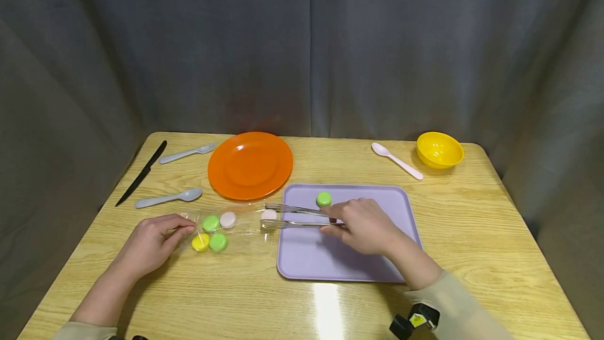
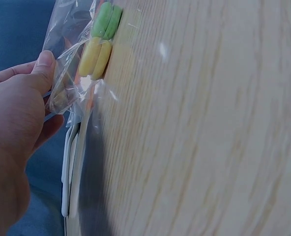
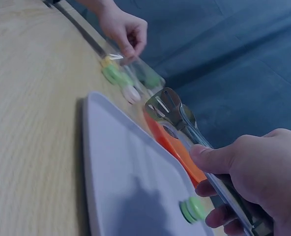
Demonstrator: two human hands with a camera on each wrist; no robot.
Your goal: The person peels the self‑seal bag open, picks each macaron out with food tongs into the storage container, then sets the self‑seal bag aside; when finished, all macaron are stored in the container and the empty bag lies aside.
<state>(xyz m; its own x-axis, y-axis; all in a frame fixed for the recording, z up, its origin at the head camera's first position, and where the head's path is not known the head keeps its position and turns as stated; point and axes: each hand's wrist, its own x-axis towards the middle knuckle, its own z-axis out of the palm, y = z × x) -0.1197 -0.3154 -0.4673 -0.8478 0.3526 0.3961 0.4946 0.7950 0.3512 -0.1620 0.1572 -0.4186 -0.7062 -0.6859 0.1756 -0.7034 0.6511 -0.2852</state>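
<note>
My left hand (image 1: 153, 240) pinches the corner of a clear plastic bag (image 2: 69, 73) between thumb and fingers. Inside the bag lie two green macarons (image 1: 218, 242), a pale pink macaron (image 1: 228, 220) and a yellow macaron (image 1: 200, 242). With my right hand (image 1: 365, 227) I grip metal tongs (image 1: 306, 223), which point left over the tray. Another pale pink macaron (image 1: 269, 215) shows between the tong tips, by the bag's right end. A single green macaron (image 1: 323, 199) sits on the lilac tray (image 1: 306, 264), near its back edge.
An orange plate (image 1: 250, 167) lies behind the bag. To the left are a black knife (image 1: 141, 173), a grey fork (image 1: 186, 154) and a grey spoon (image 1: 167, 199). A pink spoon (image 1: 397, 160) and a yellow bowl (image 1: 440, 151) stand at the back right.
</note>
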